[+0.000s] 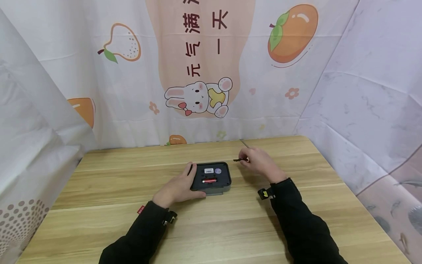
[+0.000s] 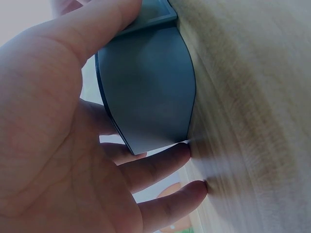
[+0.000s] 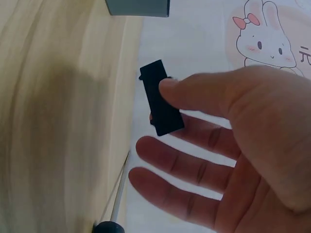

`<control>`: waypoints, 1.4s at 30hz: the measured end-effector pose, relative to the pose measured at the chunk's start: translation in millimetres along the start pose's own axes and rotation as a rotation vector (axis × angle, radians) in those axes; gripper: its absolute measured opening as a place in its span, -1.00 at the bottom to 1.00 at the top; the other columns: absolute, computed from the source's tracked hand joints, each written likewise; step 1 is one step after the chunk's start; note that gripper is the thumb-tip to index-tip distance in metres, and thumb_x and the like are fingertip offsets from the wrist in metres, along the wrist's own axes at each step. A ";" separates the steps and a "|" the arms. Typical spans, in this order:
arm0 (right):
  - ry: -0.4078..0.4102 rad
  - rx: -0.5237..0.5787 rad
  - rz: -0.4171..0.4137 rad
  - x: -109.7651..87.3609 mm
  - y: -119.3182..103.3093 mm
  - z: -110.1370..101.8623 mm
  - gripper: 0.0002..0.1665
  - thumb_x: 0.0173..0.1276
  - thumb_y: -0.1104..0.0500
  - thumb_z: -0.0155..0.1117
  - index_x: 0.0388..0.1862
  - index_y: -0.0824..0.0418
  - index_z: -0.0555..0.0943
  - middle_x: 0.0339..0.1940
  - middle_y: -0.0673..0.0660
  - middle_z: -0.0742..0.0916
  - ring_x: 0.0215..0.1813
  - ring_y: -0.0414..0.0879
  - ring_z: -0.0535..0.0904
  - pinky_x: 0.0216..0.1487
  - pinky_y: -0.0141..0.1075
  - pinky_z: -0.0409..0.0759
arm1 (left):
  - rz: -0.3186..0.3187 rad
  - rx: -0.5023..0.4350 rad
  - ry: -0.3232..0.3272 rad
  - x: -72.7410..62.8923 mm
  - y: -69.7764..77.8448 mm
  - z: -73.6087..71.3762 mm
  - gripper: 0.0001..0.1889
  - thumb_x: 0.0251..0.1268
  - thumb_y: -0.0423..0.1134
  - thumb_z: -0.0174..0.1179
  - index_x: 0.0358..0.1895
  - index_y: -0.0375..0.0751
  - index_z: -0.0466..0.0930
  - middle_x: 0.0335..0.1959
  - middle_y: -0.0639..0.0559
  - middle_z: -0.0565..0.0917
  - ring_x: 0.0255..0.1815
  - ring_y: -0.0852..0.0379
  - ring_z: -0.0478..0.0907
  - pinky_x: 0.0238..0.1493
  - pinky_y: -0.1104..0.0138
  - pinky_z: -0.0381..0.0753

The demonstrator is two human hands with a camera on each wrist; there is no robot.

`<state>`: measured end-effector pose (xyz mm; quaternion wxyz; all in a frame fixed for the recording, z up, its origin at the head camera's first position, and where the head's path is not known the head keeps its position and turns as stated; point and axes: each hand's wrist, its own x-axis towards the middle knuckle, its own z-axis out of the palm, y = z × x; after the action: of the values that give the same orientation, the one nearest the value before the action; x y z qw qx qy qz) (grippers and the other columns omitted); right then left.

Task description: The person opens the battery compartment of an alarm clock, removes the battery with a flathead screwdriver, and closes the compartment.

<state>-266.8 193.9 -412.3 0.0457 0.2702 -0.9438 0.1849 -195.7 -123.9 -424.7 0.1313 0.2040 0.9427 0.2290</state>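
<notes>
A dark grey box-shaped device (image 1: 215,185) lies back side up on the table, with a red battery (image 1: 209,180) in the compartment of its back. My left hand (image 1: 179,187) grips its left end, thumb along the near side and fingers at the far side. In the left wrist view, the device's smooth grey end (image 2: 148,92) faces the palm. To the right of the device, my right hand (image 1: 260,161) pinches a small black battery cover (image 3: 163,99) between thumb and forefinger, above the table. The other fingers of that hand are spread and loosely bent.
A screwdriver lies behind the right hand, its thin metal shaft (image 1: 244,143) near the table's back edge and its dark handle (image 3: 109,227) low in the right wrist view. A printed curtain (image 1: 132,91) hangs behind the wooden table (image 1: 211,227). Pale cloth covers both sides.
</notes>
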 end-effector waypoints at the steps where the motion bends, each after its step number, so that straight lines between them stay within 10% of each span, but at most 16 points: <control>1: -0.003 -0.006 0.010 0.1 0.8 0.7 -0.94 0.33 0.29 0.41 -0.24 0.20 0.69 -0.27 0.07 0.75 -0.19 -0.04 0.66 -0.10 -0.05 0.61 | 0.001 0.000 0.000 0.0 0.0 0.0 0.19 0.20 0.28 0.37 0.65 -0.27 -0.14 0.66 -0.27 -0.16 0.52 -0.25 0.19 0.36 -0.01 0.36; 42: -0.128 -0.054 0.186 -4.5 10.0 14.9 -0.80 0.43 0.25 0.34 -0.01 0.26 0.68 -0.25 0.14 0.72 -0.20 0.02 0.65 -0.14 -0.08 0.59 | -0.011 0.000 -0.005 0.9 0.1 1.0 0.20 0.19 0.28 0.37 0.65 -0.28 -0.16 0.65 -0.27 -0.16 0.50 -0.27 0.22 0.36 -0.02 0.36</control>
<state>-268.0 198.4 -430.2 -0.0245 0.1915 -0.9704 0.1451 -196.1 -123.0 -425.7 0.1349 0.1994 0.9435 0.2278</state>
